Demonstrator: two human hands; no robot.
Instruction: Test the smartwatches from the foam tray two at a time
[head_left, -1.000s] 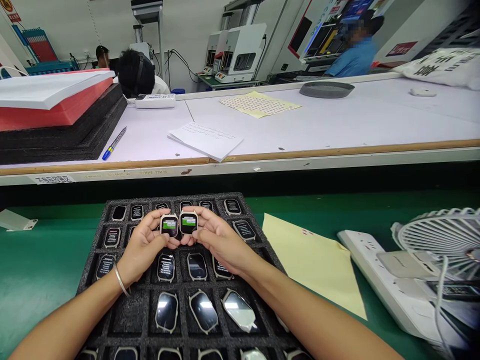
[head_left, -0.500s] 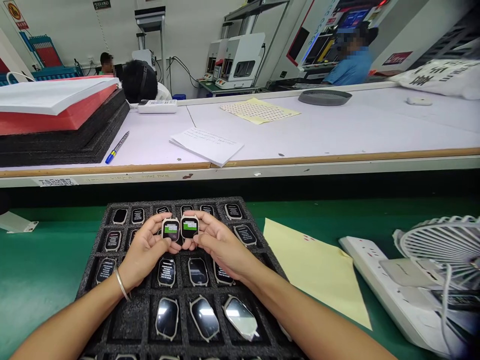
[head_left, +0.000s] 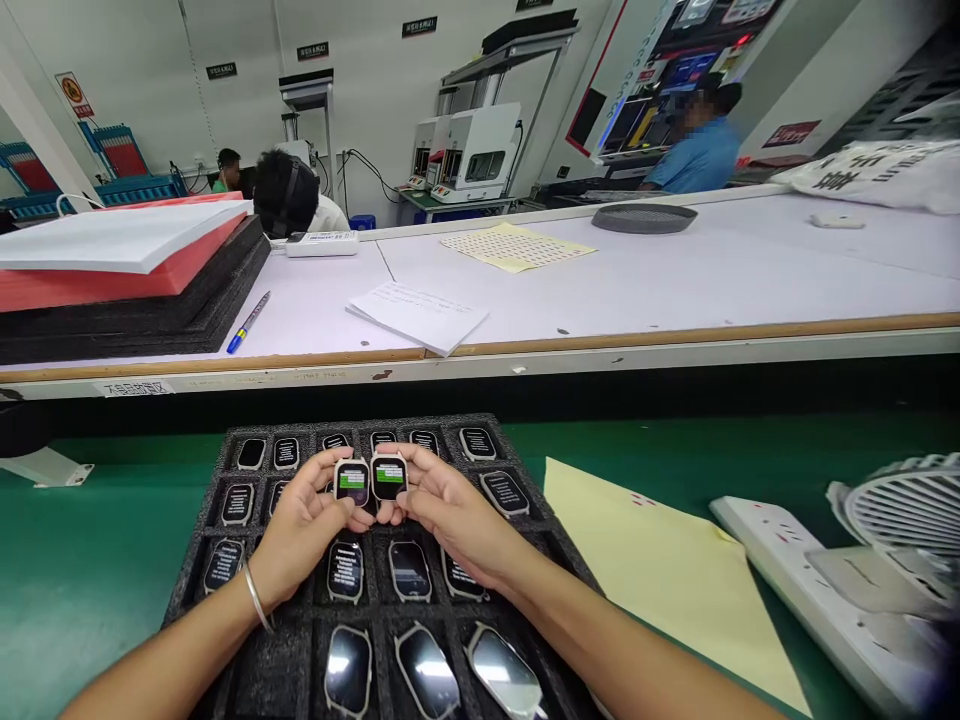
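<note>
My left hand (head_left: 313,520) grips a square smartwatch case (head_left: 352,482) by its edges, its screen lit with a green band. A matching smartwatch case (head_left: 389,478), also showing green, is pinched in my right hand (head_left: 442,505). The two are held side by side, screens facing me, above a black foam tray (head_left: 259,665). More strapless watch cases lie in the tray's compartments; some show white text, like the watch (head_left: 346,570) below my hands, and others have dark screens, like the watch (head_left: 349,670) nearer me. My wrists and hands hide part of the tray.
On the green bench, right of the tray, lie a yellow sheet (head_left: 660,560), a white power strip (head_left: 795,560) and a white fan (head_left: 907,510). The raised white shelf (head_left: 675,290) carries papers (head_left: 420,315), a pen (head_left: 248,322) and stacked foam (head_left: 225,290). People sit beyond it.
The whole scene sits slightly lower in the picture as the head view tilts up. Both hands keep holding the two watches in the same way.
</note>
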